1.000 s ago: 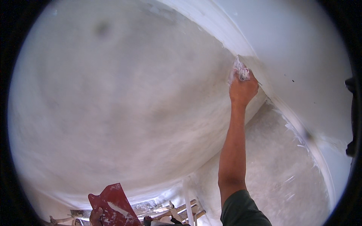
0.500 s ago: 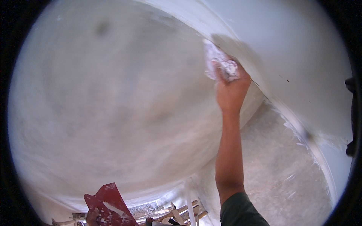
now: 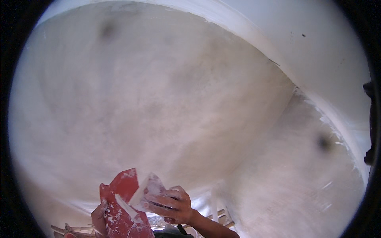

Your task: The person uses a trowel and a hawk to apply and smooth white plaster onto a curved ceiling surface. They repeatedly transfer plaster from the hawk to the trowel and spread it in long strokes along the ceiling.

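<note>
At the lower edge, my left hand (image 3: pixel 99 217) grips the side of a red plasterer's board (image 3: pixel 124 186), which is smeared with white putty. A ridge of putty (image 3: pixel 126 208) lies along the board's face. My right hand (image 3: pixel 179 207) is closed round a putty knife (image 3: pixel 150 187) coated in white. Its blade is beside the putty ridge, at the board's right edge. Whether blade and board touch, I cannot tell.
A broad grey plastered wall (image 3: pixel 158 99) fills most of the view, meeting another wall (image 3: pixel 293 178) at a corner on the right. A white band (image 3: pixel 254 33) runs along the top beneath the pale ceiling (image 3: pixel 313 51). Wooden poles (image 3: pixel 75 229) show low down.
My right hand has come down from the wall's upper edge to the red board, bringing the putty knife. The board has risen slightly and moved a little right.
</note>
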`<state>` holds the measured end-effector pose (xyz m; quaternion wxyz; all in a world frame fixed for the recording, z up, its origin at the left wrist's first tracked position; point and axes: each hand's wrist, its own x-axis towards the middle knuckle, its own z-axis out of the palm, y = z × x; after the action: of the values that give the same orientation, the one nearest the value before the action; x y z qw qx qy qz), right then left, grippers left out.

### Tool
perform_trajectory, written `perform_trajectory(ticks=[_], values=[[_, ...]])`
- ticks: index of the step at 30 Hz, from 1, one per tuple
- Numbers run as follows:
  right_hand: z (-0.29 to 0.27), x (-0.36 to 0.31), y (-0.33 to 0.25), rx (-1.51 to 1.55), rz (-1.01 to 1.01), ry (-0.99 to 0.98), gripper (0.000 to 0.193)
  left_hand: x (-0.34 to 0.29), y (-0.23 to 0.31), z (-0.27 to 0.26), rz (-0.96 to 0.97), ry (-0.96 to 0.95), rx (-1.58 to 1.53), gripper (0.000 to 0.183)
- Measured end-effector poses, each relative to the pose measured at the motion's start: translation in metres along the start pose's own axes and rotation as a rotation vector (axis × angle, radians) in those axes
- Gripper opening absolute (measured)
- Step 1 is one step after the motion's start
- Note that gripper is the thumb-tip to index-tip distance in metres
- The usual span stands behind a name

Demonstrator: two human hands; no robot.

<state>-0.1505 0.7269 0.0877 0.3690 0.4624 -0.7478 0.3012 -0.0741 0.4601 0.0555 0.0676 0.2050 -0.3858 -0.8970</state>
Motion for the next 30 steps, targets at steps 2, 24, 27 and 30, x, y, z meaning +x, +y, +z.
perform_trajectory(ticks=[2,24,27,30], values=[[0.004,-0.023,-0.004,-0.017,0.022,0.025,0.051,0.003,0.005,-0.006,0.029,-0.009,0.081,0.038],[0.046,-0.127,0.033,1.291,1.110,0.373,0.038,0.019,0.002,0.022,-0.169,-0.071,0.672,0.035],[0.032,-0.154,0.055,0.804,1.062,0.318,0.035,0.026,-0.003,0.026,-0.043,-0.031,0.584,0.036],[0.027,-0.183,0.065,1.038,1.304,0.547,0.031,0.036,-0.015,0.024,-0.041,0.050,0.651,0.031]])
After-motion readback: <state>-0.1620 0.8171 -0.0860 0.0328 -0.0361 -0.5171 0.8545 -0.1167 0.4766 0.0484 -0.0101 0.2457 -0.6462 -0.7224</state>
